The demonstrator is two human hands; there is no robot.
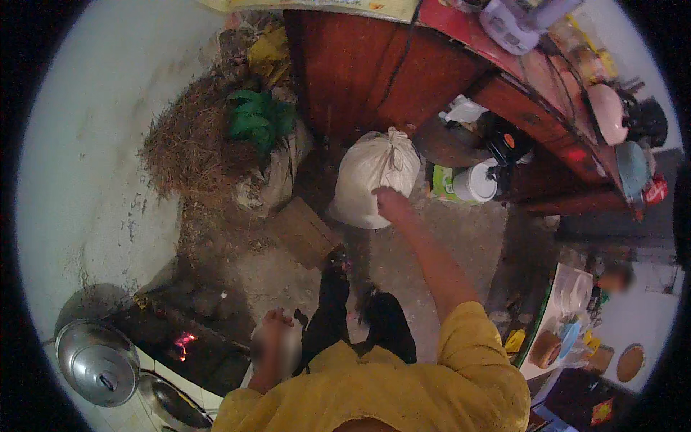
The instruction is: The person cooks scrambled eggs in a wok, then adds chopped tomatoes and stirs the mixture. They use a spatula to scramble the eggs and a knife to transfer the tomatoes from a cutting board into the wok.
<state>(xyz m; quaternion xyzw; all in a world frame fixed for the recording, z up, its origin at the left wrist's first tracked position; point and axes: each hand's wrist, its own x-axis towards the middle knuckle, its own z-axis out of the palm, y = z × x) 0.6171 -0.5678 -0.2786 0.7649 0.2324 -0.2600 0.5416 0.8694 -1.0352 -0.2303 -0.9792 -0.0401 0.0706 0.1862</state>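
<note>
A tied cream-white sack (372, 181) stands on the floor in front of me, before a red-brown wooden cabinet. My right hand (390, 204) reaches over the sack's near side with its fingers bent; whether it grips the cloth is unclear. My left hand (278, 319) is low by my left leg, at a pale rounded thing that is blurred, and its hold cannot be made out. Left of that hand, embers (185, 343) glow in a dark hearth. A flattened cardboard piece (305, 232) lies between my feet and the sack.
A heap of dry straw (189, 140) with a green bag (259, 121) is at the left wall. A white bucket (476, 182) stands right of the sack. A lidded metal pot (97, 362) and a pan (170, 402) sit at lower left. A crowded table (546, 302) is at right.
</note>
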